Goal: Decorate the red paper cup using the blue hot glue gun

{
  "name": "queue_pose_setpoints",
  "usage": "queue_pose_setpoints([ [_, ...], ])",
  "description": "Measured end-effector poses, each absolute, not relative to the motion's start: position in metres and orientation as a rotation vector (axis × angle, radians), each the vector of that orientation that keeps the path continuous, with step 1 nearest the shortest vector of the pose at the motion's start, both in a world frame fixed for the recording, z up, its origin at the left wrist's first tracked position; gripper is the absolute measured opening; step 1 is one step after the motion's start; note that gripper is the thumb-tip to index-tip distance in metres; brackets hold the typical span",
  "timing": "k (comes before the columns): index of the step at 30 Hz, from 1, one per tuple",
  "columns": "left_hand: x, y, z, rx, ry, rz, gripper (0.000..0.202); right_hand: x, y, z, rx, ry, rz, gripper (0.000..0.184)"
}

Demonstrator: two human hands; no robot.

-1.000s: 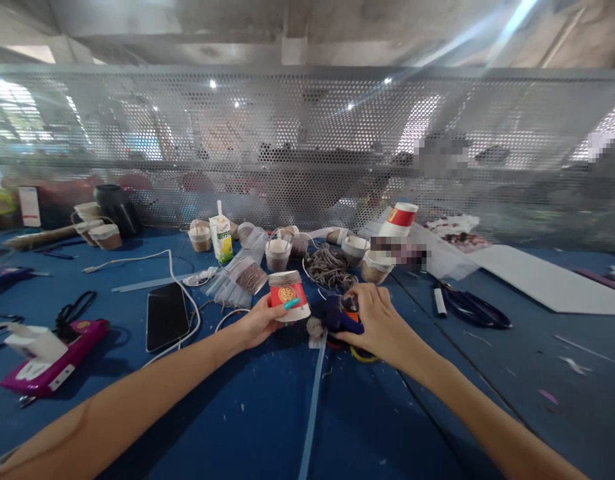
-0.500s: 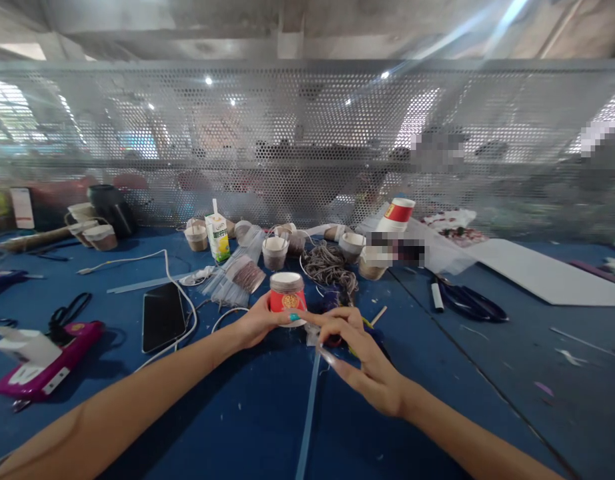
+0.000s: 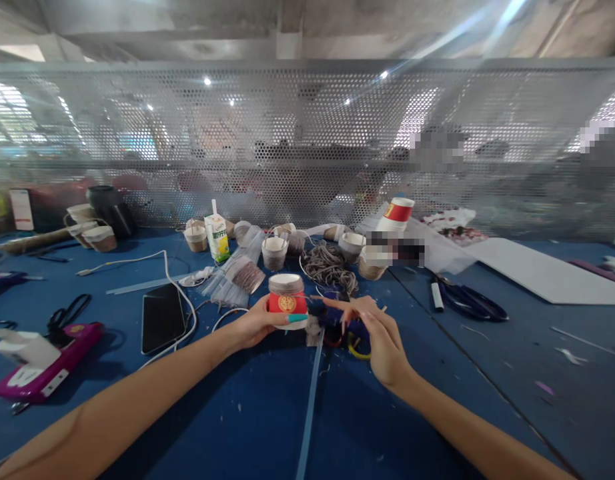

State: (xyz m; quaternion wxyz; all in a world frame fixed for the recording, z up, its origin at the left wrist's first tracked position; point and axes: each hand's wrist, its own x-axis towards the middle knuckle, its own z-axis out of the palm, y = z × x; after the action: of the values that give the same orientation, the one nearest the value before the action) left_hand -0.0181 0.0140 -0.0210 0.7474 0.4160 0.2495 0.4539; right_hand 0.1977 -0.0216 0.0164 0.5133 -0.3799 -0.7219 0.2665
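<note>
My left hand (image 3: 255, 325) is wrapped round a red paper cup (image 3: 287, 303) with a gold emblem and a white lower edge. Grey cord is wound about the cup's upper part. Just right of the cup is my right hand (image 3: 375, 330), index finger stretched toward it. A thin strand seems to run from the cup to those fingers, partly blurred. Behind them lies a tangled heap of grey cord (image 3: 328, 265). Under the right hand are dark blue scissors and a yellow ring (image 3: 358, 348), partly hidden. A clear glue stick (image 3: 310, 407) extends toward me.
Several cord-wrapped cups, including a white-rimmed one (image 3: 275, 253), line the back before a perforated metal screen (image 3: 212, 133). A drink carton (image 3: 218, 239), phone (image 3: 163, 320) and pink power strip (image 3: 50, 363) are at left. Scissors (image 3: 475, 300) and a white board (image 3: 552, 272) lie at right.
My right hand has moved from the front of the cup to its right side, slightly farther away. My left hand keeps hold of the cup, nearly still.
</note>
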Motion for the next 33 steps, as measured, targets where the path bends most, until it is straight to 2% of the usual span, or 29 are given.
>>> queue_pose_setpoints([
  [4,-0.019,0.018,-0.027,0.917,0.518,0.984,0.064,0.197,-0.023,0.014,-0.802,-1.582,0.749,0.034],
  [11,-0.018,0.016,-0.025,0.968,0.481,0.935,0.068,0.190,-0.034,0.013,-0.710,-1.893,0.947,0.036],
  [15,-0.020,0.017,-0.028,1.006,0.443,0.914,0.069,0.189,-0.032,0.011,-0.698,-1.830,0.994,0.035],
  [23,-0.022,0.021,-0.036,0.950,0.425,0.936,0.055,0.195,-0.021,0.010,-0.868,-1.527,0.598,0.040],
  [27,-0.022,0.020,-0.034,0.946,0.419,0.925,0.055,0.196,-0.021,0.012,-0.999,-1.398,0.405,0.025],
  [29,-0.022,0.020,-0.033,0.953,0.423,0.914,0.056,0.195,-0.025,0.013,-0.899,-1.440,0.505,0.018],
  [33,-0.021,0.017,-0.028,0.991,0.449,0.899,0.062,0.191,-0.037,0.017,-0.744,-1.867,0.801,0.027],
])
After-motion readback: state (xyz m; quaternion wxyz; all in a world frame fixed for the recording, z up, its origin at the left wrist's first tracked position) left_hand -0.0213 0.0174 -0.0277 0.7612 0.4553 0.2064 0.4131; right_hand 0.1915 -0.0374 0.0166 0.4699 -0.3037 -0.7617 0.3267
